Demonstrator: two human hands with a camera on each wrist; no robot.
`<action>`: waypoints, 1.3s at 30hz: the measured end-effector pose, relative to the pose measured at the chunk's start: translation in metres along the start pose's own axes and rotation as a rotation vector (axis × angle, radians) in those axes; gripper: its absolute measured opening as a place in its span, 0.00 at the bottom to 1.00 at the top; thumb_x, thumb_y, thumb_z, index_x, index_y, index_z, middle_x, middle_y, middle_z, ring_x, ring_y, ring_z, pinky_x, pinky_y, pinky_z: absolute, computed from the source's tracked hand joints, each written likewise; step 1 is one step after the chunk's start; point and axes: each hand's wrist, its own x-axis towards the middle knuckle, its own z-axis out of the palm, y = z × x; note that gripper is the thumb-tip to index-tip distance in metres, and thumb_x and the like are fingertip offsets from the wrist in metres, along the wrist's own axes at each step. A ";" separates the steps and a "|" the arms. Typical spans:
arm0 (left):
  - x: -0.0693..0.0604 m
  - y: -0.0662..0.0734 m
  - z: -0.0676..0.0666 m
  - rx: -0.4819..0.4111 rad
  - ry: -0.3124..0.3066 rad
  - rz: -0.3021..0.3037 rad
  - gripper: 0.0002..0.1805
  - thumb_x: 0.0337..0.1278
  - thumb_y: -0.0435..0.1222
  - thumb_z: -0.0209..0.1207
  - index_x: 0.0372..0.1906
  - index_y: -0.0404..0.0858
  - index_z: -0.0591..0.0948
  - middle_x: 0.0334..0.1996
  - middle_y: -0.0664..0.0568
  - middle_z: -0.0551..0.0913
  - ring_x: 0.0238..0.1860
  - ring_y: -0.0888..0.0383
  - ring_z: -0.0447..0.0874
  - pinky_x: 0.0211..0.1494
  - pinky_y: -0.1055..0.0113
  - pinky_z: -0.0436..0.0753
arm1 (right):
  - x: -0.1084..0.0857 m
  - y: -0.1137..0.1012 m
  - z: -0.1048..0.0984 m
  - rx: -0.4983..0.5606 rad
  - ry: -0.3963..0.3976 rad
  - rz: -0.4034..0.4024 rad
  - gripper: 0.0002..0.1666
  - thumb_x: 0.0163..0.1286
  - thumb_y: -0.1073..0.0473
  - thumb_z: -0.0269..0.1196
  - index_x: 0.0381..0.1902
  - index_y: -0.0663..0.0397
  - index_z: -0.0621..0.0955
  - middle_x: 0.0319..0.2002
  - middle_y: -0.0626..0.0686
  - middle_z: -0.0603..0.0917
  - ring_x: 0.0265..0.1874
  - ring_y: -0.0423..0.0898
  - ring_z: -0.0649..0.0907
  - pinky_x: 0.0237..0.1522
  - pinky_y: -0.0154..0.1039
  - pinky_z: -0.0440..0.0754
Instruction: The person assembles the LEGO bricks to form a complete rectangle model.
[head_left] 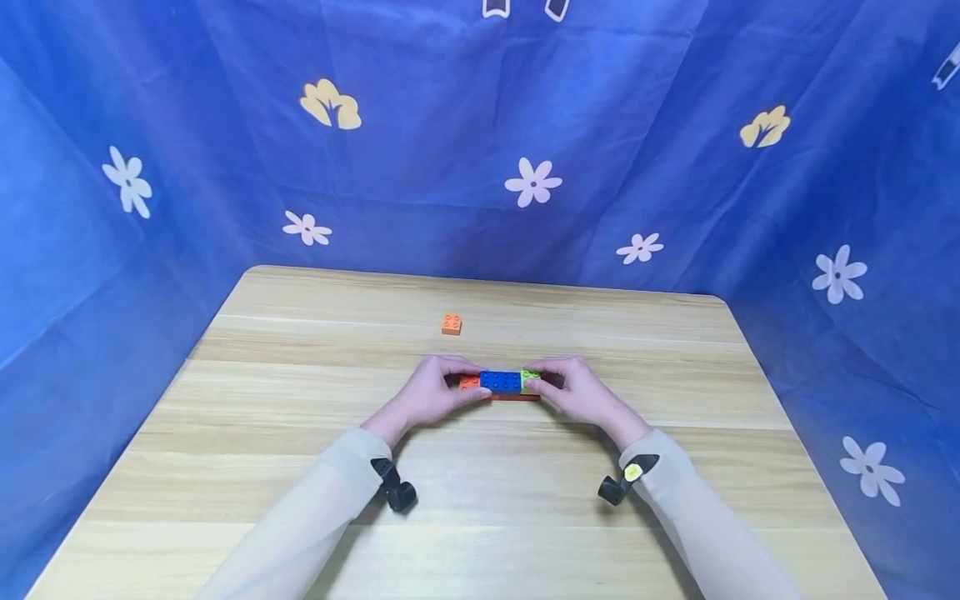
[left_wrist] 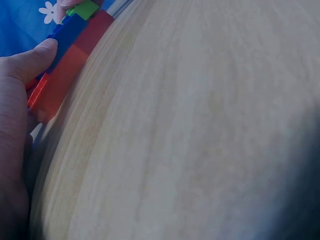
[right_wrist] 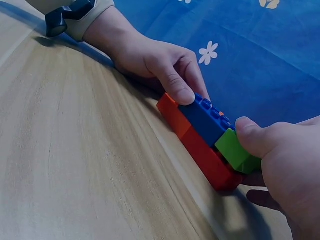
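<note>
A long blue brick (head_left: 501,382) lies on a lower row made of an orange-red brick (right_wrist: 172,115) and a red brick (right_wrist: 207,157). At its right end a small light-green brick (right_wrist: 235,150) sits above the red one, with a dark gap under part of it in the right wrist view. My left hand (head_left: 435,390) pinches the blue brick's left end between thumb and fingers, near the bare orange-red studs. My right hand (head_left: 583,392) holds the green brick, thumb on the near side; its fingertips behind are partly hidden.
A loose orange brick (head_left: 451,324) with several studs lies farther back on the wooden table (head_left: 300,342), left of the joined bricks. A blue flowered curtain (head_left: 420,200) hangs behind the table and along both sides.
</note>
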 end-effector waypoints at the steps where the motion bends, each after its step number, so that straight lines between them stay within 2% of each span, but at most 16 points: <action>1: 0.000 0.000 0.000 0.001 -0.001 -0.001 0.23 0.55 0.51 0.79 0.52 0.46 0.92 0.47 0.60 0.90 0.51 0.62 0.86 0.57 0.59 0.83 | 0.000 0.000 0.000 -0.006 0.002 -0.005 0.20 0.75 0.50 0.71 0.59 0.53 0.89 0.56 0.52 0.89 0.59 0.49 0.85 0.64 0.51 0.80; 9: -0.001 0.002 0.002 -0.003 0.000 -0.013 0.23 0.54 0.51 0.79 0.53 0.46 0.92 0.47 0.60 0.90 0.52 0.61 0.86 0.59 0.59 0.81 | -0.002 0.003 0.003 -0.081 0.043 -0.038 0.19 0.71 0.50 0.74 0.56 0.51 0.90 0.53 0.50 0.90 0.56 0.49 0.87 0.65 0.53 0.76; 19: 0.000 0.002 0.002 0.008 -0.003 0.009 0.23 0.55 0.51 0.79 0.53 0.45 0.92 0.46 0.59 0.90 0.50 0.60 0.86 0.57 0.57 0.82 | -0.002 0.009 0.006 -0.105 0.095 -0.110 0.18 0.68 0.51 0.76 0.53 0.50 0.92 0.50 0.49 0.91 0.53 0.48 0.88 0.62 0.54 0.76; 22: 0.001 0.003 -0.001 0.033 -0.033 -0.001 0.25 0.55 0.52 0.79 0.53 0.45 0.91 0.47 0.59 0.90 0.51 0.59 0.86 0.59 0.56 0.82 | -0.001 0.011 0.007 -0.120 0.097 -0.128 0.17 0.68 0.51 0.76 0.52 0.50 0.92 0.49 0.48 0.92 0.51 0.47 0.89 0.60 0.53 0.78; 25: 0.004 0.004 -0.006 0.063 -0.089 -0.011 0.28 0.55 0.55 0.78 0.56 0.44 0.90 0.48 0.59 0.90 0.53 0.58 0.85 0.62 0.56 0.81 | -0.001 0.011 0.008 -0.112 0.092 -0.140 0.17 0.68 0.52 0.77 0.52 0.52 0.92 0.48 0.49 0.92 0.50 0.47 0.89 0.60 0.51 0.80; 28: 0.010 0.003 -0.015 0.051 -0.139 -0.014 0.31 0.56 0.55 0.77 0.59 0.41 0.89 0.50 0.58 0.90 0.54 0.58 0.85 0.62 0.57 0.82 | -0.001 0.011 0.007 -0.109 0.089 -0.142 0.18 0.68 0.52 0.76 0.53 0.53 0.91 0.48 0.49 0.92 0.51 0.48 0.89 0.61 0.51 0.81; 30: 0.015 0.003 -0.022 0.024 -0.145 -0.019 0.32 0.57 0.55 0.76 0.61 0.40 0.87 0.51 0.56 0.90 0.52 0.57 0.86 0.60 0.56 0.83 | 0.000 0.011 0.007 -0.104 0.084 -0.137 0.18 0.69 0.53 0.76 0.53 0.53 0.91 0.49 0.50 0.91 0.52 0.48 0.89 0.61 0.51 0.81; 33: 0.022 0.001 -0.033 -0.008 -0.108 -0.022 0.34 0.60 0.54 0.75 0.64 0.38 0.85 0.54 0.52 0.89 0.52 0.54 0.87 0.60 0.54 0.84 | -0.001 0.011 0.007 -0.107 0.082 -0.121 0.18 0.69 0.53 0.76 0.53 0.53 0.91 0.49 0.50 0.91 0.53 0.49 0.88 0.62 0.52 0.80; 39: 0.036 -0.015 -0.051 0.021 0.048 0.011 0.37 0.61 0.50 0.75 0.68 0.34 0.81 0.60 0.45 0.85 0.57 0.46 0.86 0.62 0.51 0.84 | -0.001 0.012 0.008 -0.124 0.067 -0.097 0.18 0.71 0.50 0.75 0.54 0.52 0.90 0.51 0.49 0.91 0.54 0.49 0.88 0.64 0.55 0.77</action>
